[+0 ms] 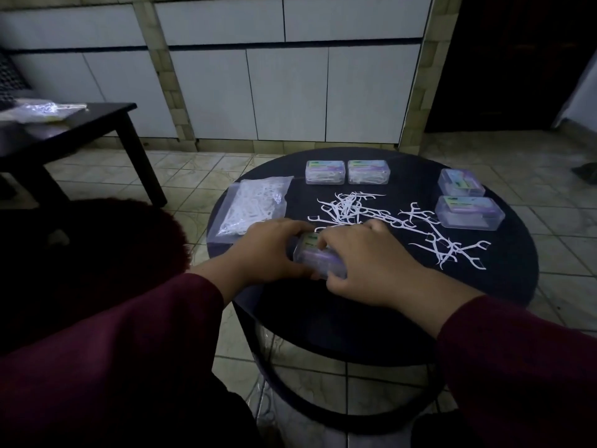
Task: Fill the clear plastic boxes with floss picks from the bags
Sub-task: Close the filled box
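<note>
Both hands meet over one clear box point(318, 258) near the front-left of the round black counter point(504, 279). The left hand point(269, 250) curls round the box's left end, and the right hand point(365, 265) wraps its right end, fingers bent over the top and thumb at the near side. The box lies tilted, with a purple strip along its near side; whether it rests on the counter or is lifted just off it I cannot tell, nor whether its lid is closed.

Loose floss picks point(352, 208) lie scattered across the middle of the counter, and a second tangle of picks point(447, 248) spreads toward the right edge. A clear bag point(252, 210) holding more picks lies flat at the left edge, just beyond the left hand.

Two filled boxes point(347, 172) sit side by side, touching, at the far edge. Two more boxes point(465, 197) sit one behind the other near the far-right edge, close together, beside the right tangle.

Dark red sleeves point(129, 334) cover both forearms. A dark square table point(106, 119) stands well apart on the tiled floor at left, carrying another bag point(42, 109).
</note>
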